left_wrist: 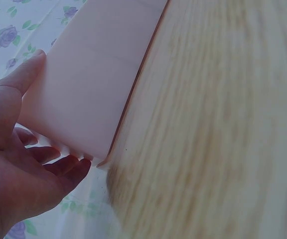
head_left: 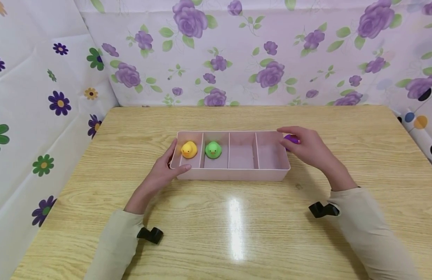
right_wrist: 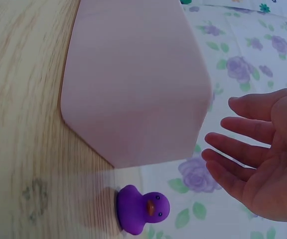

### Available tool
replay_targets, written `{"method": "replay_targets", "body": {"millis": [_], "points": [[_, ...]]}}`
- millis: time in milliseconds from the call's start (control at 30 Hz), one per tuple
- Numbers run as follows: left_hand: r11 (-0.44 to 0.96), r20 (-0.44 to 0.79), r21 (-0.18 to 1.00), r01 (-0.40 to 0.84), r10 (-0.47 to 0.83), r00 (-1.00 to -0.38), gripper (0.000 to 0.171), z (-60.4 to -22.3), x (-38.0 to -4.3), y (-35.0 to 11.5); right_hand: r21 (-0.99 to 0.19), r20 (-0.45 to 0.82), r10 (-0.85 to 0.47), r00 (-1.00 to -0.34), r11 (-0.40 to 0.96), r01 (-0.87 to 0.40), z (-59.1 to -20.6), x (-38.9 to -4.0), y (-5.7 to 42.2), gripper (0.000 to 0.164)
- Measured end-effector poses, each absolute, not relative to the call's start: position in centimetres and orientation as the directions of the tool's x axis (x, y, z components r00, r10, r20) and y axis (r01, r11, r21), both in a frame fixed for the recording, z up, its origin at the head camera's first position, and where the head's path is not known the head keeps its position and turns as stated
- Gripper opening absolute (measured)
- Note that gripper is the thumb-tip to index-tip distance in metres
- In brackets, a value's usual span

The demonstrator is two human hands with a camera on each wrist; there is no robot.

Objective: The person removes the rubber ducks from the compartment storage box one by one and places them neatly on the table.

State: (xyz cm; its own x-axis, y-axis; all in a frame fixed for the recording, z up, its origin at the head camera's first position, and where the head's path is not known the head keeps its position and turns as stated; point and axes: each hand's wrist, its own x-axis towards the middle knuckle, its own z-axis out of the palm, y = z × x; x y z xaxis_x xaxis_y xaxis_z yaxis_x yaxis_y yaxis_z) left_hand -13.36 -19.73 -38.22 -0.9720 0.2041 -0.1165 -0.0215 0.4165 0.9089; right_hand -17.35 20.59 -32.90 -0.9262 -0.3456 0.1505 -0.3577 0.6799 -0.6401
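A long pale pink divided box [head_left: 233,174] lies on the table. Its leftmost compartment holds a yellow rubber duck [head_left: 189,149], and the one beside it a green rubber duck [head_left: 213,150]. My left hand [head_left: 162,171] grips the box's left end, thumb over the front rim and fingers bent against the end wall, as the left wrist view also shows. Just past the box's right end, a purple rubber duck [right_wrist: 139,209] sits on the table, partly hidden by my right hand in the head view. Above it hovers my right hand [head_left: 308,147], fingers spread and holding nothing.
Everything stands on a wood-grain table [head_left: 202,225]. A floral sheet [head_left: 237,54] hangs behind its far edge, with another patterned sheet [head_left: 34,116] along the left side. A black strap mount [head_left: 322,210] sits at each wrist.
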Motion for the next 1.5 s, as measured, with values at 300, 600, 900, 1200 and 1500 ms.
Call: {"method": "replay_targets", "body": {"millis": [300, 600, 900, 1200, 1500], "points": [[0.407, -0.135, 0.913, -0.044, 0.197, -0.971, 0.095, -38.3, -13.2, -19.9, -0.643, 0.171, -0.384, -0.908, 0.655, -0.398, -32.7, -17.5, 18.9, 0.033], [0.401, -0.132, 0.915, -0.042, 0.200, -0.971, 0.095, -38.2, -13.2, -20.0, -0.679, 0.110, -0.401, -0.909, 0.638, -0.364, -32.4, -17.6, 17.1, 0.034], [0.400, -0.121, 0.916, -0.030, 0.205, -0.971, 0.095, -38.3, -13.3, -20.0, -0.700, 0.086, -0.435, -0.896, 0.614, -0.365, -32.4, -17.9, 15.5, 0.035], [0.405, -0.120, 0.914, -0.030, 0.200, -0.972, 0.096, -38.3, -13.4, -20.0, -0.697, 0.088, -0.491, -0.866, 0.591, -0.406, -32.6, -18.4, 13.9, 0.037], [0.406, -0.116, 0.913, -0.021, 0.210, -0.971, 0.095, -38.5, -13.6, -19.9, -0.643, 0.082, -0.522, -0.849, 0.623, -0.446, -32.4, -19.5, 12.3, 0.038]]}}
